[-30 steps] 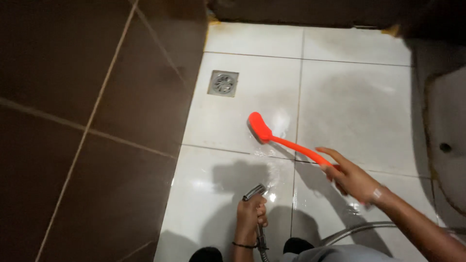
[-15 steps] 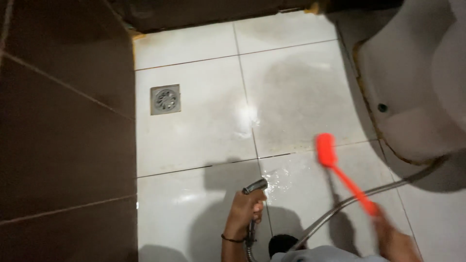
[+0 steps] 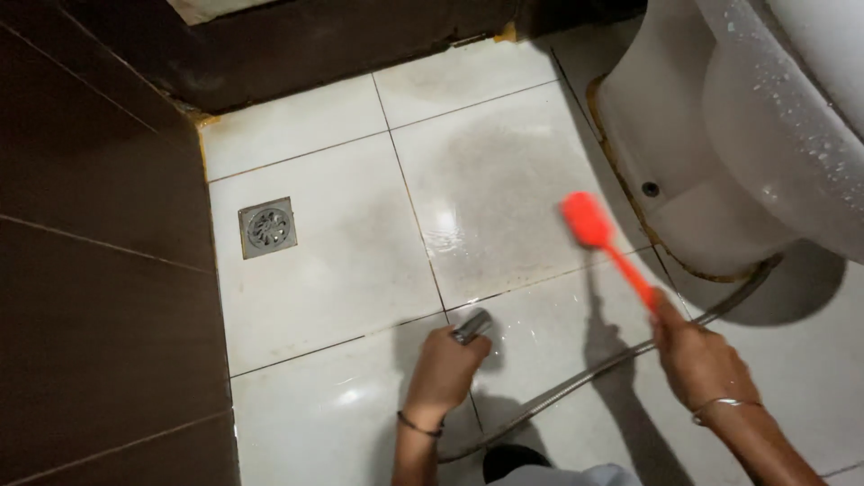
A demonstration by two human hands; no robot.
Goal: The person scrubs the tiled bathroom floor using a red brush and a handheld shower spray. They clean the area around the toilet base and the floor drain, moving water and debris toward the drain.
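An orange long-handled brush (image 3: 605,245) tilts head-up above wet tile; a chrome spray nozzle (image 3: 472,326) points forward.

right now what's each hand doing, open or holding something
Left hand: closed around the metal spray nozzle.
Right hand: closed on the orange brush handle.

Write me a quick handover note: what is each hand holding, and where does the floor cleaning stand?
Left hand: gripping the sprayer, nozzle aimed at the floor.
Right hand: gripping the orange brush, head raised near the toilet.
Hose runs between the hands, toward the toilet.
Done: tiles near the brush look wet.
Left: a grey patch shows on the tile above the brush; drain area looks dry.
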